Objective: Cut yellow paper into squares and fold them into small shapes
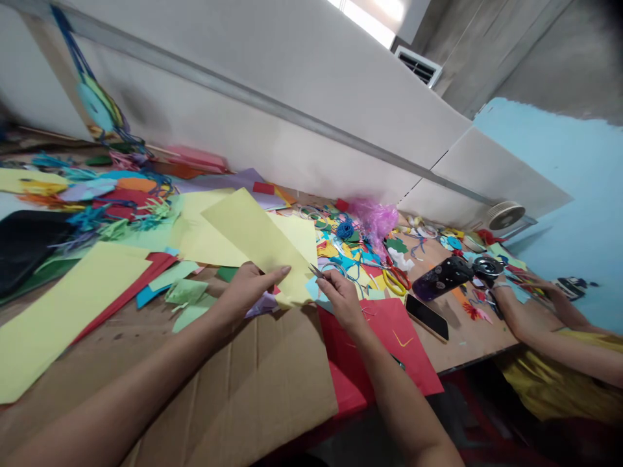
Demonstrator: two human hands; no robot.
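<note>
My left hand (pixel 248 288) pinches the lower edge of a pale yellow paper sheet (pixel 253 240), which rises at a slant from the fingers. My right hand (pixel 343 299) is shut on small metal scissors (pixel 316 271), with their tips at the sheet's right edge. The scissor handles are hidden in my fingers. Beneath both hands lie a flattened cardboard sheet (pixel 253 389) and a red card (pixel 384 344).
Coloured paper scraps cover the wooden table (pixel 467 340). Yellow-handled scissors (pixel 395 280), a phone (pixel 426 316) and pink cellophane (pixel 374 219) lie ahead to the right. A co-worker's arm (pixel 535 324) in a yellow sleeve reaches in at the right. A wall runs behind.
</note>
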